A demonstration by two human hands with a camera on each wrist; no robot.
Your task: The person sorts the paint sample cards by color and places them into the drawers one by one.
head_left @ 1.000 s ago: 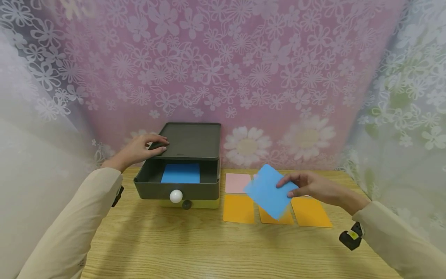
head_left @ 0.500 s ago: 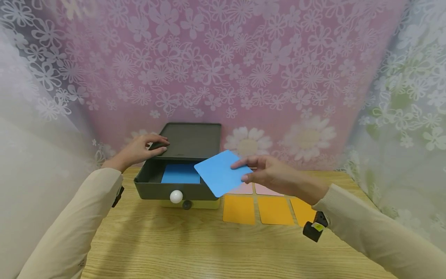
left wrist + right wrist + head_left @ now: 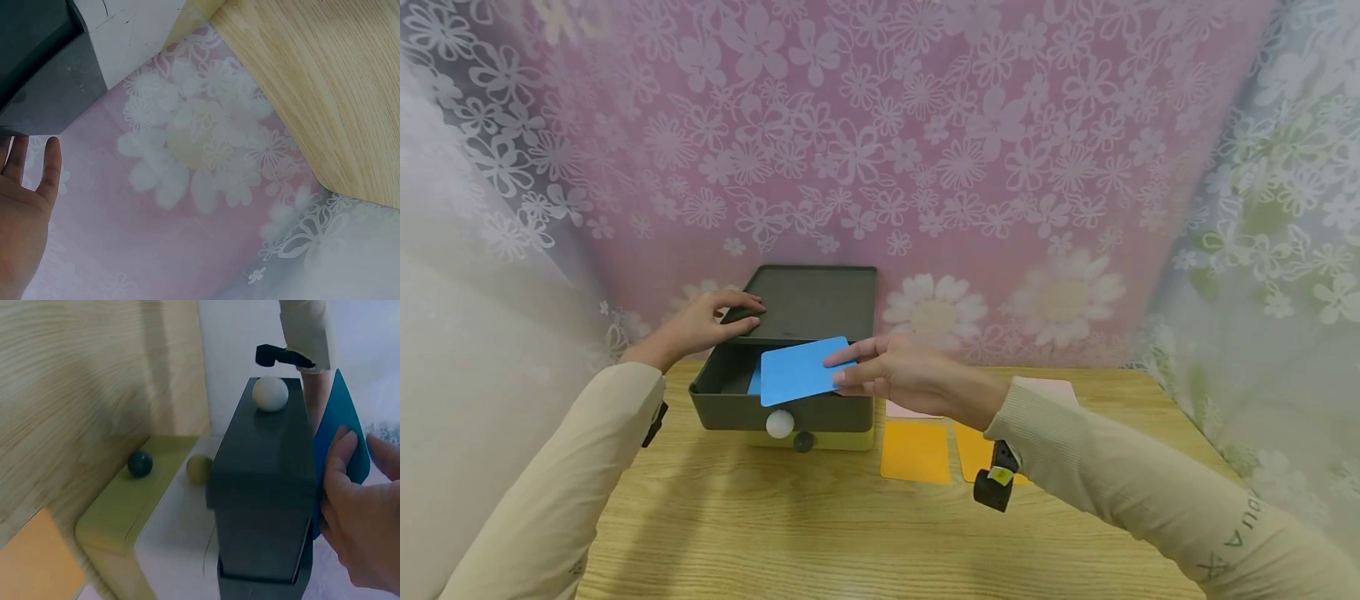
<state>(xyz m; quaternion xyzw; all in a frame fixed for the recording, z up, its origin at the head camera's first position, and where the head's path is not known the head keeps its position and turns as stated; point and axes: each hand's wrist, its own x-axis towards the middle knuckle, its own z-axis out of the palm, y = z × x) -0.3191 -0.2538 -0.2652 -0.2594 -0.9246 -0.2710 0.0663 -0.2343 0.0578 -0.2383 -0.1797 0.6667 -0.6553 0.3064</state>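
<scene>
A small drawer cabinet with a dark grey top (image 3: 812,304) stands on the table, its grey top drawer (image 3: 722,412) pulled out by a white knob (image 3: 780,423). My left hand (image 3: 703,321) rests on the cabinet's upper left edge; only part of it shows in the left wrist view. Between thumb and fingers my right hand (image 3: 917,375) pinches a blue square card (image 3: 797,375), tilted over the drawer's opening. Inside the drawer lies another blue card (image 3: 754,382), mostly hidden by the held one. In the right wrist view the held card (image 3: 359,459) is edge-on beside the drawer.
Orange cards (image 3: 915,451) and pink cards (image 3: 910,408) lie right of the cabinet, partly under my right arm. Below the grey drawer sit a shut white drawer (image 3: 181,519) and a shut yellow drawer (image 3: 119,515) with round knobs. A flowered curtain (image 3: 1000,167) hangs behind.
My right hand has carried the blue card leftward from above the orange cards to over the drawer, turning it on the way. The left hand has stayed on the cabinet.
</scene>
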